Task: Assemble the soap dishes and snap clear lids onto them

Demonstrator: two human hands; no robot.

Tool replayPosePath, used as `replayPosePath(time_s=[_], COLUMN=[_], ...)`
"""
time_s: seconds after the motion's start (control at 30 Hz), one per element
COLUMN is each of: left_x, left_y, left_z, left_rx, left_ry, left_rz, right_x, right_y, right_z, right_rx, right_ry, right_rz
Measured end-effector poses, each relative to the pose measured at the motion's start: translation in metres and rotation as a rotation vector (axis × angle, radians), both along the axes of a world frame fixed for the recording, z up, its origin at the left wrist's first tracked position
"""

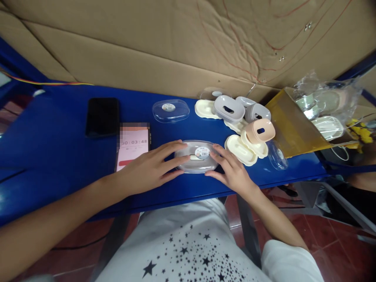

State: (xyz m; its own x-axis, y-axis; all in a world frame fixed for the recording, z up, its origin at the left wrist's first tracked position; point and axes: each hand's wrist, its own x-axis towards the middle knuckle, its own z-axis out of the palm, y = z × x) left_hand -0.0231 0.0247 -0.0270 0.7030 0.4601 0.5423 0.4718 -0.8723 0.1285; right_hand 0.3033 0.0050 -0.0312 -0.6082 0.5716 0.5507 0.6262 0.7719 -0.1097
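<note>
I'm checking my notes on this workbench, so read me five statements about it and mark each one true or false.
1. The left hand and right hand both touch one labelled clear cover. True.
2. The peach piece is inside the cardboard box. False: it is outside, among the cream pieces and grey pieces.
3. Another clear cover lies left of the grey pieces. True.
4. The black device lies right of the lit phone. False: it lies left, farther back.
5. The shirt is plain. False: it carries dark stars.

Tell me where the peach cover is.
In the head view, the peach cover sits right of centre, beyond the right hand, overlapping a cream piece, left of the brown box.
</note>
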Motion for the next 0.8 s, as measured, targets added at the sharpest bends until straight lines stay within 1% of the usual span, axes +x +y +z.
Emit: replayPosePath(time_s=[0.2, 0.37, 0.43, 0.5, 0.57, 0.67, 0.73, 0.8], left_x=[0.0, 0.0, 0.0, -0.001, -0.003, -0.008, -0.012, -0.016], left_y=[0.0, -0.003, -0.001, 0.005, 0.017, 0.049, 0.078, 0.11], left_z=[-0.002, -0.004, -0.005, -0.005, 0.0, 0.016, 0.029, 0.039], left_rx=[0.047, 0.069, 0.055, 0.006, -0.068, -0.173, -0.215, -0.25], left_ry=[0.037, 0.079, 0.078, 0.059, 0.037, 0.066, 0.137, 0.222], left_rz=[0.009, 0.036, 0.045, 0.052, 0.057, 0.109, 0.213, 0.357], right_x=[-0.003, -0.009, -0.011, -0.012, -0.013, -0.018, -0.023, -0.026], right_y=[-0.01, -0.018, -0.017, -0.01, 0.004, 0.034, 0.054, 0.071], right_z=[-0.006, -0.006, -0.005, -0.005, -0.005, -0.001, 0.003, 0.008], right_rx=[0.029, 0.029, 0.038, 0.029, -0.002, -0.063, -0.108, -0.15], right_ry=[-0.136, -0.226, -0.236, -0.23, -0.215, -0.196, -0.187, -0.178], right_rz=[-0.087, -0.149, -0.16, -0.17, -0.173, -0.171, -0.184, -0.199])
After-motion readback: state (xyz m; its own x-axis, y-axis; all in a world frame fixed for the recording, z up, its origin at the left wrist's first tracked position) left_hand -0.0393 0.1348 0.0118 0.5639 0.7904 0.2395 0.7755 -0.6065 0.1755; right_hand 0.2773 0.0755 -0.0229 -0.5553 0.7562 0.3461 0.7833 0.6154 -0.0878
